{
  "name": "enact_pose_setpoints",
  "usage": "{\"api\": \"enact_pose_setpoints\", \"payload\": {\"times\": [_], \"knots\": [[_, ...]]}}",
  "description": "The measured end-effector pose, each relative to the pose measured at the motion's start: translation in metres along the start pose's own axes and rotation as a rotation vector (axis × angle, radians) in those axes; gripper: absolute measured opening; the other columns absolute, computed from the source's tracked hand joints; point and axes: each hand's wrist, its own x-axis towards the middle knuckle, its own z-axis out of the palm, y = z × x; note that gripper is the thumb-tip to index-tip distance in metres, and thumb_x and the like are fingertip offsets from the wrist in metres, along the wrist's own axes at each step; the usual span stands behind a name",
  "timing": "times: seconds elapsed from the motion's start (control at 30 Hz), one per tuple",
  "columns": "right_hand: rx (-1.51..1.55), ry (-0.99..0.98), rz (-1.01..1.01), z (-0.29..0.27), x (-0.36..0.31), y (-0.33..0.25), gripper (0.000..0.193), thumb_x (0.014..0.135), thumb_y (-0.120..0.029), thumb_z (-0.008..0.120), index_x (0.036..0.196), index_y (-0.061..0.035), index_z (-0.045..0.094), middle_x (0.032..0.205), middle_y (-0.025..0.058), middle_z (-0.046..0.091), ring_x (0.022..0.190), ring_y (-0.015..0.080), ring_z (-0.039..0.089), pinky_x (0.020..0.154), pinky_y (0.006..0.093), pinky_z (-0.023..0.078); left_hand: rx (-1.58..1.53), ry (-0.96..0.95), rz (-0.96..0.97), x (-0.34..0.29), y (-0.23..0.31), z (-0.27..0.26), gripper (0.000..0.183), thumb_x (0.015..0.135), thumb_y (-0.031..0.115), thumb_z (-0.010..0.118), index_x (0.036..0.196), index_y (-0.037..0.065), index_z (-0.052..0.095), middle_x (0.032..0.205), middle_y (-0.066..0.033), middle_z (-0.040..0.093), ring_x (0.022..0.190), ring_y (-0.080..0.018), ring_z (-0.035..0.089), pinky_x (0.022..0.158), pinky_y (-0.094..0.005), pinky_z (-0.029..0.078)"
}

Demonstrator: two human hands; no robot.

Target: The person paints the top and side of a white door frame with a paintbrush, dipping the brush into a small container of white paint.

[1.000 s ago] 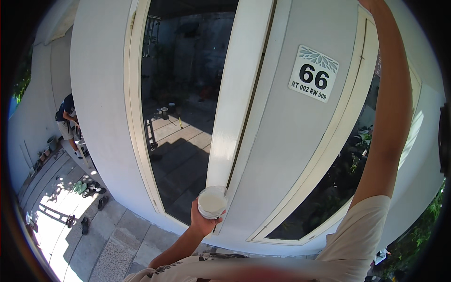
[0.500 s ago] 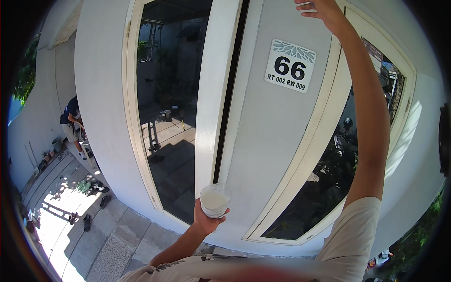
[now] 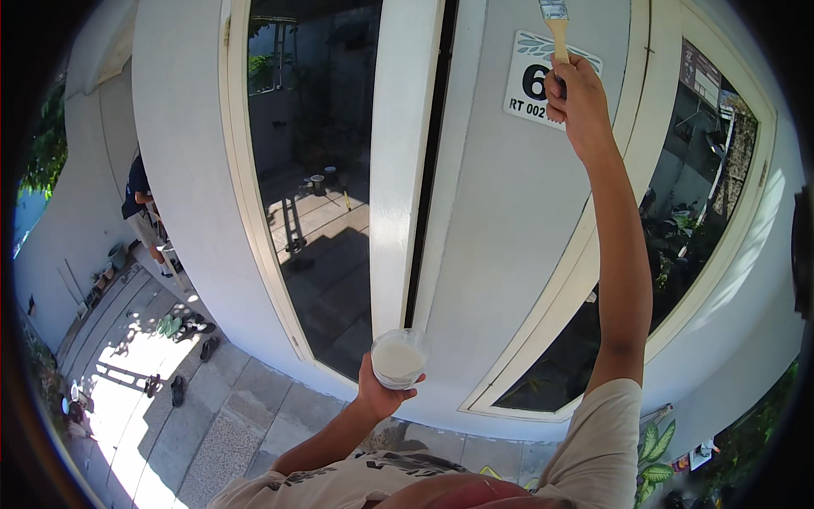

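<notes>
My left hand (image 3: 379,392) is wrapped round a clear plastic cup (image 3: 398,382) of off-white paint (image 3: 399,356), held upright low in front of me. Raised high, my right hand (image 3: 580,100) grips the wooden handle of a paintbrush (image 3: 559,36), bristle end up and partly cut off by the top of the picture. Behind that hand a white house number plate (image 3: 524,75) with a leaf pattern is fixed to the grey wall panel (image 3: 517,195). The hand and brush hide part of the plate.
Cream-framed windows (image 3: 314,187) stand left and right of the panel, beside a white post (image 3: 398,170) and a dark gap. On the sunlit paving at left lie several shoes (image 3: 177,390). Another person (image 3: 140,199) bends over something at far left. A leafy plant (image 3: 655,454) grows at lower right.
My right hand has come down from the top edge, bringing the paintbrush into view over the number plate. The view has shifted slightly; the left hand still holds the cup.
</notes>
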Motion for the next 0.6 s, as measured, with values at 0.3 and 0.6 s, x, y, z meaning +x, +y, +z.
{"api": "enact_pose_setpoints", "payload": {"times": [0.3, 0.6], "knots": [[-0.244, -0.075, -0.436, -0.074, 0.142, -0.067, 0.037, 0.090, -0.016, 0.067, 0.120, 0.0031, 0.062, 0.102, 0.0070, 0.062, 0.080, 0.0154, 0.063, 0.080, 0.0251, 0.055, -0.054, -0.051, -0.020, 0.023, -0.009, 0.012, 0.056, 0.091, 0.058, 0.030, 0.128, 0.023, 0.054, 0.117, -0.0051, 0.062, 0.102, -0.0344, 0.063, 0.065, -0.0402, 0.047], [-0.083, 0.028, -0.514, -0.024, 0.188, -0.161, 0.014, 0.081, -0.002, 0.072, 0.087, 0.0085, 0.065, 0.076, 0.0115, 0.063, 0.062, 0.0183, 0.061, 0.059, 0.0284, 0.056, -0.243, -0.080, 0.097, 0.060, -0.048, 0.062, 0.058, 0.091, 0.060, 0.036, 0.123, 0.016, 0.056, 0.108, -0.0177, 0.064, 0.093, -0.0347, 0.065, 0.061, -0.0388, 0.053]]}}
